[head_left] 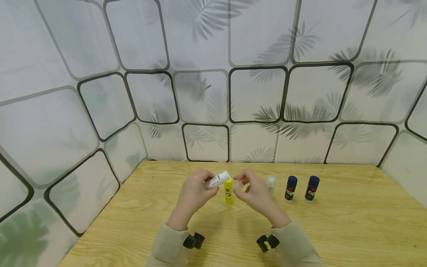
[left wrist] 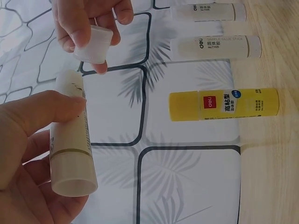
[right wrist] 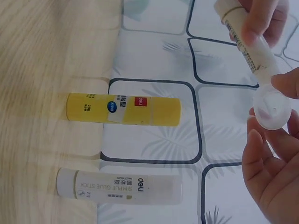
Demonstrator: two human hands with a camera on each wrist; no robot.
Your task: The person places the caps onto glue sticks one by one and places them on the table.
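Note:
My left hand (head_left: 194, 191) grips a white glue stick (head_left: 217, 180), its thumb across the barrel in the left wrist view. The uncapped end points toward my right hand (head_left: 255, 194). Between thumb and fingers, that right hand pinches a translucent white cap (right wrist: 272, 108), which is off the stick and close to its bare end. A yellow glue stick (head_left: 228, 196) stands upright on the table just beyond the two hands. Partly behind the right hand stands another white glue stick (head_left: 271, 182). In the left wrist view a further white glue stick (left wrist: 205, 12) shows at the top.
Two glue sticks with dark blue caps stand to the right, one dark-labelled glue stick (head_left: 290, 190) and a second glue stick (head_left: 311, 190) beside it. The wooden table (head_left: 350, 222) ends at a patterned curtain (head_left: 257, 96) behind and at the sides.

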